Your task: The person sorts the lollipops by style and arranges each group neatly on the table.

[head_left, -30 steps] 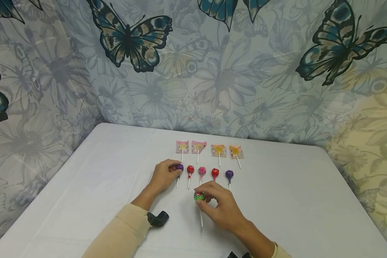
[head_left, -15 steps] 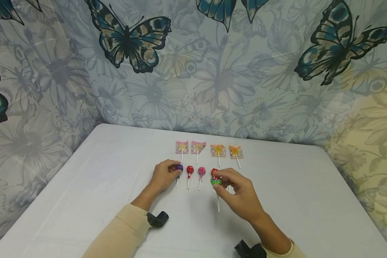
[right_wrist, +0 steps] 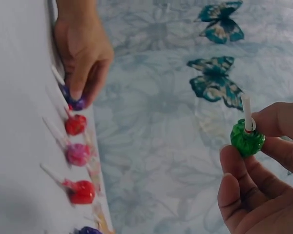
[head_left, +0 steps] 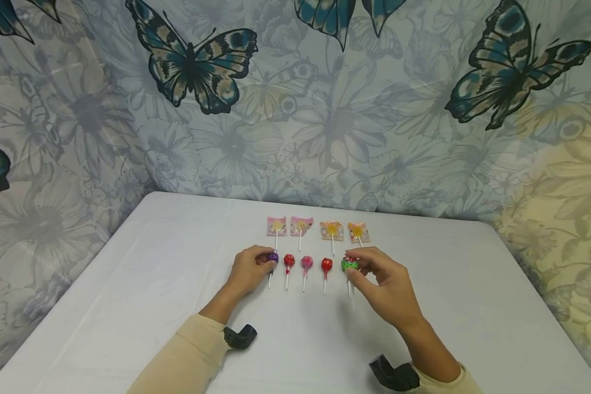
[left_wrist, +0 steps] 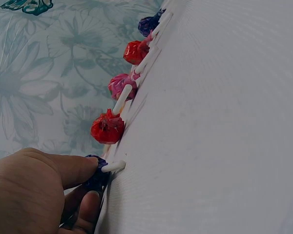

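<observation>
My left hand [head_left: 248, 271] pinches the purple-wrapped head of a lollipop [head_left: 273, 257] at the left end of a row on the table. To its right lie a red lollipop [head_left: 289, 260], a pink lollipop [head_left: 307, 262] and another red lollipop [head_left: 327, 265], sticks toward me. My right hand [head_left: 386, 285] holds a green-and-red lollipop [right_wrist: 246, 140] by its head, between thumb and fingers, raised above the table. In the head view it covers the head of a second purple lollipop [left_wrist: 149, 25] at the row's right end.
Behind the row lie flat-packed lollipops: two in pink wrappers [head_left: 302, 225] and two in orange wrappers [head_left: 332, 231]. The white table [head_left: 202, 219] meets a butterfly-patterned cloth wall [head_left: 325, 126] at the back. A black camera mount [head_left: 241, 337] sits at each wrist.
My right hand has carried the green-and-red lollipop rightward and farther from me, from in front of the pink lollipop to over the right-end purple one. The left hand has stayed put.
</observation>
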The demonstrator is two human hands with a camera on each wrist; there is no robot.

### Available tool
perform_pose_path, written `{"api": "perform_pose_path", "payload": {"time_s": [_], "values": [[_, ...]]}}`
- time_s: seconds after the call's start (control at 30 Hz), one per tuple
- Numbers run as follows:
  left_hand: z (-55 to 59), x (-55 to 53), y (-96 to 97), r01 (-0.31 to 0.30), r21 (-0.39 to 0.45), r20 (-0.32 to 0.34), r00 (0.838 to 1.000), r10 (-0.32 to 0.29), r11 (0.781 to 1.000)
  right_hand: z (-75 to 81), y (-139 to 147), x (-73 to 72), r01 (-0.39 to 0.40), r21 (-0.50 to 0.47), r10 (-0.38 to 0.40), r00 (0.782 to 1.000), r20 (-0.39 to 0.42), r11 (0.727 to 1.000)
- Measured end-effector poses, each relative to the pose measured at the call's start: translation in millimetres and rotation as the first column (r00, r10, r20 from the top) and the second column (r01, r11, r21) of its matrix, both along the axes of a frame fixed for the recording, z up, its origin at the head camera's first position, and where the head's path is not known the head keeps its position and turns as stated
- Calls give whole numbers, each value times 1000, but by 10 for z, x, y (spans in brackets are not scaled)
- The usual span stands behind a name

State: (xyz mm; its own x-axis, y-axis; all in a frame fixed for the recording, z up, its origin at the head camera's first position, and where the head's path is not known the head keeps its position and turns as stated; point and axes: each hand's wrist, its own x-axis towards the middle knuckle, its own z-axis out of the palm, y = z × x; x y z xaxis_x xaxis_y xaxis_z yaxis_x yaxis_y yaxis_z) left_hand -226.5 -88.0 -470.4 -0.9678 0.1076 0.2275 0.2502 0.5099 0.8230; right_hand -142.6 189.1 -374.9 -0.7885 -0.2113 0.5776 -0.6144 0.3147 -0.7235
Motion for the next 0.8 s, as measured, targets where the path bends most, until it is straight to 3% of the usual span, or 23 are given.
{"api": "perform_pose_path", "payload": {"time_s": [0.37, 0.6, 0.8], "values": [[-16, -1, -9, 6, 7, -9, 1000, -6, 1000, 51, 215, -86, 57, -31, -59, 996, -67, 998], [-5, -6, -5, 4, 8, -10, 1000, -4, 1000, 1, 317, -154, 72, -62, -75, 996, -38, 995], [-5, -2, -8, 6, 6, -2, 1000, -6, 1000, -16, 340, -173, 147, -17, -147, 989, 1, 989]]}}
